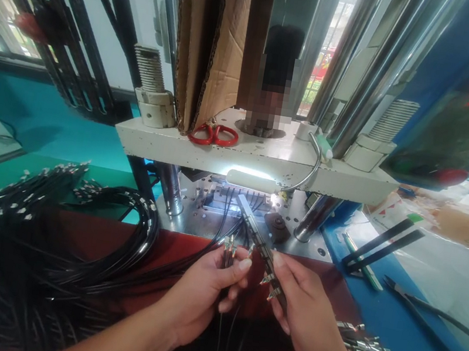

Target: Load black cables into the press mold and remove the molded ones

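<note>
My left hand [204, 292] pinches a small bunch of thin black cables [221, 316] with metal tips [229, 250] pointing up. My right hand [306, 311] grips a long metal bar [258, 235] that slants up toward the lit mould area [234, 202] under the press; a few metal-tipped cable ends sit on the bar near my fingers. Both hands hover over a dark red mat [117, 240], close together.
A large heap of black cables with metal ends [28, 238] fills the left. A pile of metal connectors [367, 348] lies right. The press plate [255, 158] carries red scissors [213, 134]. Cardboard [214, 36] stands behind. Pliers [431, 310] and black strips [377, 245] lie right.
</note>
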Demonstrator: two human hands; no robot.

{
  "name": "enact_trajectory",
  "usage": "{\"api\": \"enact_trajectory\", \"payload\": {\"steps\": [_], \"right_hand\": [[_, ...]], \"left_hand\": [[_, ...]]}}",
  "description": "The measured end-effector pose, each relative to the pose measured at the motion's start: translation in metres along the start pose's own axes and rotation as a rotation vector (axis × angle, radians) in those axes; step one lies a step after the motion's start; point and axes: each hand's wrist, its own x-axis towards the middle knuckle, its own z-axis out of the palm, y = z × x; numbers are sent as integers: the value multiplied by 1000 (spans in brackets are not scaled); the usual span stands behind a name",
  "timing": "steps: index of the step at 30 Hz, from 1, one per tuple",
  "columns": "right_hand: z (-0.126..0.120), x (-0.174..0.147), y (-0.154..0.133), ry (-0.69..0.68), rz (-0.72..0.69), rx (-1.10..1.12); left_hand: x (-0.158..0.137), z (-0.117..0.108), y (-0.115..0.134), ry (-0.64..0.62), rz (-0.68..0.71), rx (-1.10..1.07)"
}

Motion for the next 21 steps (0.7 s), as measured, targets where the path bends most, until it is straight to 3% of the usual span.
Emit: {"api": "enact_trajectory", "payload": {"steps": [7, 11, 21], "right_hand": [[0, 0, -4, -9, -2, -36], [0, -1, -6, -32, -64, -102], [0, -1, -5, -66, -55, -116]], "left_hand": [[0, 2, -2, 59, 2, 110], [-1, 5, -4, 64, -3, 187], [-1, 6, -6, 39, -45, 290]]}}
